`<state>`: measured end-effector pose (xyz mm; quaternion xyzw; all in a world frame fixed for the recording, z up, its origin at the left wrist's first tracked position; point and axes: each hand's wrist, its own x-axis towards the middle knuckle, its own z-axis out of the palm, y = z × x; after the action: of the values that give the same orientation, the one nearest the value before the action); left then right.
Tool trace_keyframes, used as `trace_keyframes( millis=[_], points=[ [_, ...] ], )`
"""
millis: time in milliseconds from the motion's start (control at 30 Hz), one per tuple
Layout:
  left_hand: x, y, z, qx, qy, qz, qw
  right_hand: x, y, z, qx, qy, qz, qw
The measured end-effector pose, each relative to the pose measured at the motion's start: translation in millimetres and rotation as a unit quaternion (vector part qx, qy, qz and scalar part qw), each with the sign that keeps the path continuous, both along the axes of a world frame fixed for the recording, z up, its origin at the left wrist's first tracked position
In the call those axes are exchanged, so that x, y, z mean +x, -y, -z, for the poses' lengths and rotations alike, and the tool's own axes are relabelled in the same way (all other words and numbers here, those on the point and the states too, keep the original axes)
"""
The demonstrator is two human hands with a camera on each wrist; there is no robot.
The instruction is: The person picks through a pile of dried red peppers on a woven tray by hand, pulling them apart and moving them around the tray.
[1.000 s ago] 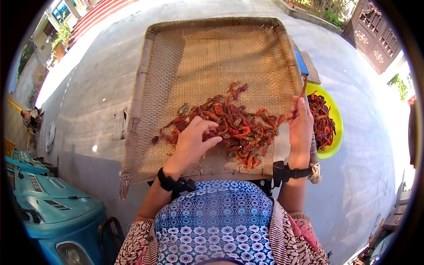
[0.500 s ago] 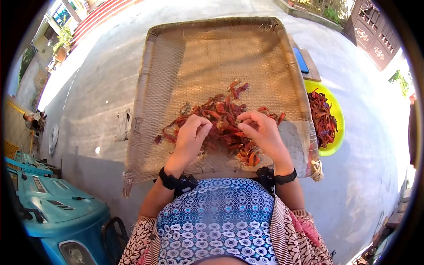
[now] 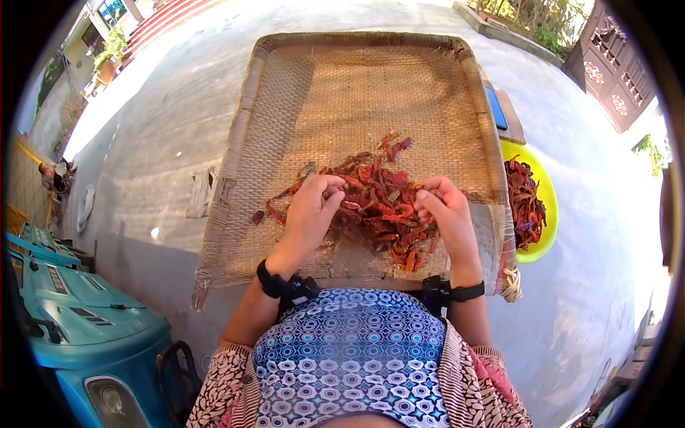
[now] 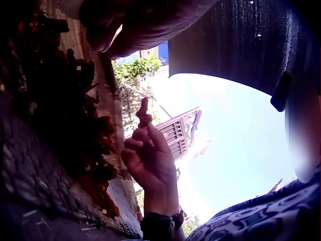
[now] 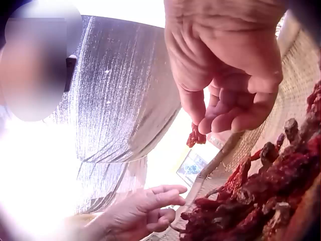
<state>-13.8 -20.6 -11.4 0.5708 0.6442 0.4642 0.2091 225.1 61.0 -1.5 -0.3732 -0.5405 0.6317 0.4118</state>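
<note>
Dried red chillies (image 3: pixel 378 207) lie in a heap on the near half of a woven tray (image 3: pixel 371 85). The right hand (image 3: pixel 449 217) is over the heap's right side; in the right wrist view, its thumb and fingertips pinch a small red chilli piece (image 5: pixel 195 135). The left wrist view shows that piece (image 4: pixel 144 111) standing up from the right hand (image 4: pixel 155 165). Over the heap's left side is the left hand (image 3: pixel 308 214), its fingers loosely bent and thumb apart. In the right wrist view the left hand (image 5: pixel 140 213) shows nothing held.
A yellow-green bowl (image 3: pixel 548 214) of dried chillies stands at the tray's right, below a board with a blue flat object (image 3: pixel 496 108). A teal vehicle (image 3: pixel 100 328) is at lower left. Several chilli bits lie near the heap's edges.
The right hand first released a long chilli near the bowl side, came back over the heap, then shifted slightly right with a small piece pinched. The left hand stayed over the heap's left side.
</note>
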Motion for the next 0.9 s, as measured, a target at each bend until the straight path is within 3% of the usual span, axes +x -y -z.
trace_keyframes(
  millis=[33,133,200,300,400,500,700,833,900],
  points=[
    [-4,-4,2,0.003,-0.034,0.002,0.999,11,-6,-3,-0.01,-0.009,0.045,0.999],
    [-17,-19,5,-0.009,-0.138,0.013,0.99,52,-33,6,-0.004,-0.176,0.145,0.974],
    [-21,-30,7,-0.018,-0.182,0.021,0.983,72,-47,4,-0.061,-0.339,0.219,0.913],
    [-26,-43,13,-0.076,-0.248,0.039,0.965,81,-48,1,-0.097,-0.35,0.261,0.894],
    [-25,-46,11,-0.097,-0.261,0.036,0.96,66,-36,9,-0.088,-0.248,0.172,0.949],
    [-22,-45,8,-0.049,-0.239,0.027,0.969,40,-24,10,-0.004,-0.058,0.091,0.994],
    [1,-24,-32,-0.012,-0.183,0.052,0.982,-16,1,-9,0.165,0.147,-0.017,0.975],
    [15,-15,-33,0.037,-0.134,0.071,0.988,-32,9,-17,0.126,0.197,-0.097,0.967],
    [18,-15,-29,0.029,-0.122,0.071,0.99,-31,10,-17,0.113,0.176,-0.092,0.974]
  ],
)
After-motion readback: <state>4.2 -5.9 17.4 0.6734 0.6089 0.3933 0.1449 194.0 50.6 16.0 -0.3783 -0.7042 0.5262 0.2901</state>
